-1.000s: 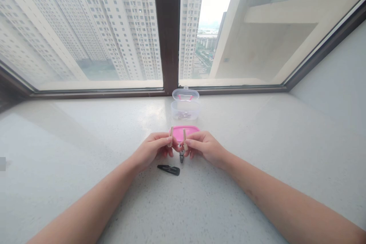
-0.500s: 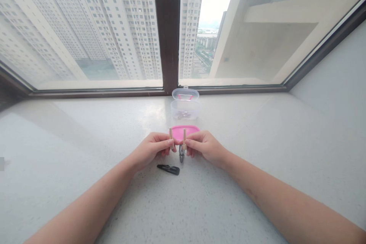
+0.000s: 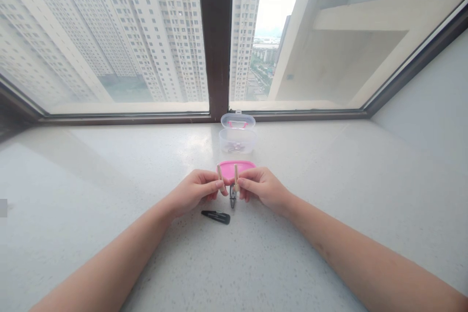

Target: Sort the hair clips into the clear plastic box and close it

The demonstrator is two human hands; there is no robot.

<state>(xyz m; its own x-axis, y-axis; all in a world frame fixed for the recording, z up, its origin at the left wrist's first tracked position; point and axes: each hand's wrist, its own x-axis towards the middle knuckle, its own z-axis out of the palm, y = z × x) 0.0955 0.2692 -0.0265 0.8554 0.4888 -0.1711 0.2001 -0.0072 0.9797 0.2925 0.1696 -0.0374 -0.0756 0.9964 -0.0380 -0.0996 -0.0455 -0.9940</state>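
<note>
My left hand (image 3: 199, 186) is closed, with a slim beige hair clip (image 3: 219, 172) pinched upright between thumb and fingers. A second beige hair clip (image 3: 236, 171) stands upright in the pinch of my right hand (image 3: 261, 183), a short gap away from the first. Both clips are small, so their finer details are hard to read. Between and just below the hands lies a dark, shiny metal clip (image 3: 233, 200), partly hidden. Nearer to me, a black snap hair clip (image 3: 216, 217) rests flat on the sill. Behind the hands is a pink tray (image 3: 234, 165), its front partly covered by them.
Beyond the tray, a clear plastic box (image 3: 237, 136) stands with its lid (image 3: 237, 118) raised, a pink handle on it and small items inside. The speckled white sill (image 3: 234, 263) runs up to a dark window frame (image 3: 215, 48). A white wall (image 3: 431, 87) borders the right side.
The top of the left clip leans slightly differently, and the left fingers have shifted a little around it. The whole view has drifted by a few pixels; the right hand keeps its hold.
</note>
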